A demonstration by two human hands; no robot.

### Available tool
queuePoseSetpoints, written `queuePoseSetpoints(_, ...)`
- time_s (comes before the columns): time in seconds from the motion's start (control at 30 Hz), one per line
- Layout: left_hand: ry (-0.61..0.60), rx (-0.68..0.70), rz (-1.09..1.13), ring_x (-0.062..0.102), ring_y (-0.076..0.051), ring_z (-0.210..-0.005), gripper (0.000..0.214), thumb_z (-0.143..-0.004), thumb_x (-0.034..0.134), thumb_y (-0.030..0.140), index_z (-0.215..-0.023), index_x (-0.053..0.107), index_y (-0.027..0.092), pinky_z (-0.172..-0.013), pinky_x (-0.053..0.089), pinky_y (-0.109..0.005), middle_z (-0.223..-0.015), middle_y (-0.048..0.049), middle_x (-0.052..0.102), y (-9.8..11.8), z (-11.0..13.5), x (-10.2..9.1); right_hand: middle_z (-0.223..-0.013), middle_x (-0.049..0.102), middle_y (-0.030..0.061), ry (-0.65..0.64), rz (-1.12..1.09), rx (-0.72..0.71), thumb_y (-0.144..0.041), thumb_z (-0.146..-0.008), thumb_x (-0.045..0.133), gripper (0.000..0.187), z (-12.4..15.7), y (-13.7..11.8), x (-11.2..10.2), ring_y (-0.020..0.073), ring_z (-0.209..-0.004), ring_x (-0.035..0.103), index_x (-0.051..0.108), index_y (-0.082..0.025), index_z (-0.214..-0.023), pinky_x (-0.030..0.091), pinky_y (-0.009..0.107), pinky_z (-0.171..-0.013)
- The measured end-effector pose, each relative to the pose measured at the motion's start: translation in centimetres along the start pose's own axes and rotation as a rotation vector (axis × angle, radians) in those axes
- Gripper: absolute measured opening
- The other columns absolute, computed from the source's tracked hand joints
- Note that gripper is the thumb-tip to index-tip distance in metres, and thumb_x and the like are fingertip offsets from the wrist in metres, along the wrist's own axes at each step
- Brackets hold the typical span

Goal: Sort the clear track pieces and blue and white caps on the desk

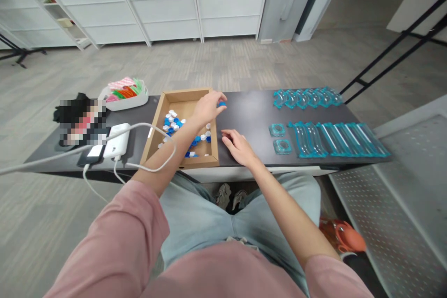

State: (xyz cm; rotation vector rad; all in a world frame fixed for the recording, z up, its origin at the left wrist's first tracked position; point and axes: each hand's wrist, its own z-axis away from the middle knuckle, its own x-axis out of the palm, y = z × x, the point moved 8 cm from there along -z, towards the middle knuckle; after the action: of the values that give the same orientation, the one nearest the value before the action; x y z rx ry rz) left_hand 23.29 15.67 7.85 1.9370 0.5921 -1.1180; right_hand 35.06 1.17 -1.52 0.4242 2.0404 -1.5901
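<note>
My left hand (208, 109) reaches over the right rim of a shallow cardboard box (215, 153). Its thumb and fingers are closed on a small blue piece (222, 103), just past the rim above the dark table. Inside the box lie loose white and blue pieces (171, 123), roughly hexagonal, mostly in the left and near parts. My right hand (240, 147) rests low by the table's near side, right of the box. Its fingers are loosely bent, thumb a little apart, and nothing shows in them. My left forearm covers part of the box.
Teal-edged clear plastic parts stand right: a curved row (307, 98) behind, long tubes (342, 139) in front, two square pieces (281, 146) beside. Left are a white basket (129, 102) of colourful items, a white power bank (117, 141), a phone (96, 149) and a looping white cable (174, 149).
</note>
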Motion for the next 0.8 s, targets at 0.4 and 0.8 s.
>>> queuePoseSetpoints(0.4, -0.31, -0.156, -0.23, 0.073, -0.036, -0.141, 0.057, -0.099, 0.072, 0.011, -0.155, 0.071, 0.019, -0.12, 0.058, -0.048, -0.159, -0.0206, 0.068, 0.8, -5.9, 7.6, -0.145, 0.08, 0.011, -0.034, -0.021, 0.028, -0.058, -0.118, 0.054, 0.04, 0.2, 0.0, 0.5, 0.0359, -0.132, 0.077, 0.072, -0.041, -0.149, 0.057, 0.059, -0.12)
queuePoseSetpoints(0.8, 0.437, -0.505, -0.125, 0.057, -0.034, -0.152, 0.043, -0.104, 0.078, 0.025, -0.144, 0.069, 0.011, -0.135, 0.039, -0.062, -0.154, -0.0163, 0.067, -16.4, 3.5, -12.4, -0.132, 0.083, 0.0096, 0.016, -0.084, -0.011, -0.071, -0.111, 0.056, 0.043, 0.0, 0.6, -0.1, 0.0378, -0.124, 0.077, 0.077, -0.046, -0.139, 0.059, 0.063, -0.117)
